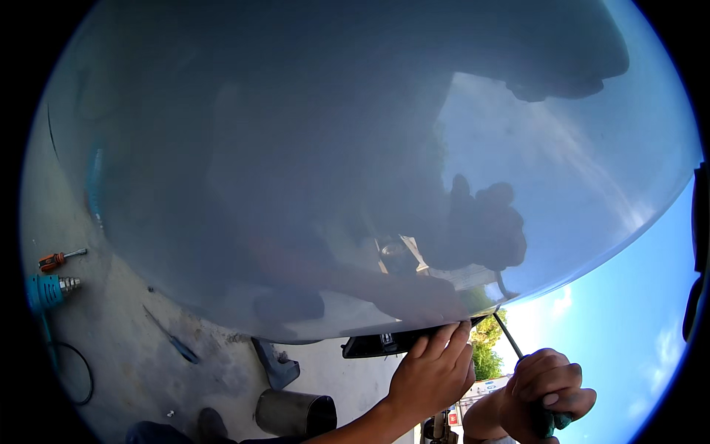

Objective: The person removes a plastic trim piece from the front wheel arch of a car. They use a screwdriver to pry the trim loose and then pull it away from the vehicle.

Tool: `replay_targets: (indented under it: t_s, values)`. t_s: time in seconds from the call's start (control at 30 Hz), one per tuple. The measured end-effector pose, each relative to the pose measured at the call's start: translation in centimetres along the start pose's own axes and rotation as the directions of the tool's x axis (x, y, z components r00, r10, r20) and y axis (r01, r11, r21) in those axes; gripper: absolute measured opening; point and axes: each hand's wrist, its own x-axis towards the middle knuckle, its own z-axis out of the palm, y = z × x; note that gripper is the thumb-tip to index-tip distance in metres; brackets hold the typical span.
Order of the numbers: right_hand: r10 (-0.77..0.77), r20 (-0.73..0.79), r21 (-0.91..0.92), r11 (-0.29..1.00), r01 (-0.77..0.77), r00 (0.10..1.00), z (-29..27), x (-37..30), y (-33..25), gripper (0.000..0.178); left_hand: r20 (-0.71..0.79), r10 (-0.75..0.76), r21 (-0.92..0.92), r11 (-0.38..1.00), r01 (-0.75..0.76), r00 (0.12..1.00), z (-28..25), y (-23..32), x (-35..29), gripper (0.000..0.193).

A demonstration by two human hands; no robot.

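A large glossy grey panel (318, 185), apparently vehicle bodywork, fills most of the view and mirrors the sky and my arms. Along its lower edge runs a black trim piece (377, 345). My left hand (435, 374) is closed on that trim, fingertips pressed together against the panel's edge. To its right, my right hand (546, 392) is wrapped round the green handle of a tool with a thin dark shaft (509, 334), probably a screwdriver. The shaft slants up and left, its tip at the panel's edge; whether it goes behind the edge is hidden.
On the concrete floor at left lie an orange-handled screwdriver (53, 260), a teal power tool (46, 293) with a dark cord (89, 370), and a thin pointed tool (174, 338). A metal cylinder (285, 414) and a grey angled part (277, 364) are near my shoe (211, 425).
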Motion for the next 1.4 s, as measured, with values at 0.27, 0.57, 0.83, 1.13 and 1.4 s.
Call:
replay_targets:
  t_s: [0.27,0.57,0.83,1.13,1.4]
  values:
    - [0.027,-0.001,-0.171,0.985,-0.026,1.0,1.2,-1.8,-0.2,0.036,-0.024,-0.019,0.017,1.0,0.019,1.0,0.4,0.4,-0.7,0.015]
    - [0.014,0.032,-0.125,0.992,-0.01,0.999,1.9,-1.8,-0.9,0.056,-0.015,-0.005,0.03,1.0,0.006,1.0,0.4,-0.2,-0.7,0.018]
    - [0.208,-0.06,-0.216,0.952,-0.216,0.976,3.2,-1.2,0.4,0.061,-0.078,0.013,0.07,0.997,-0.007,0.997,0.6,-0.5,-0.9,0.021]
    - [0.364,-0.082,-0.248,0.894,-0.373,0.928,4.5,-3.0,-0.3,0.074,0.002,-0.007,-0.048,0.999,0.007,1.0,-0.1,0.1,-0.8,0.023]
    - [0.268,0.31,-0.017,0.961,-0.276,0.912,2.0,0.8,1.9,0.029,0.016,0.03,-0.008,1.0,-0.03,0.999,-0.7,-0.3,-0.8,0.024]
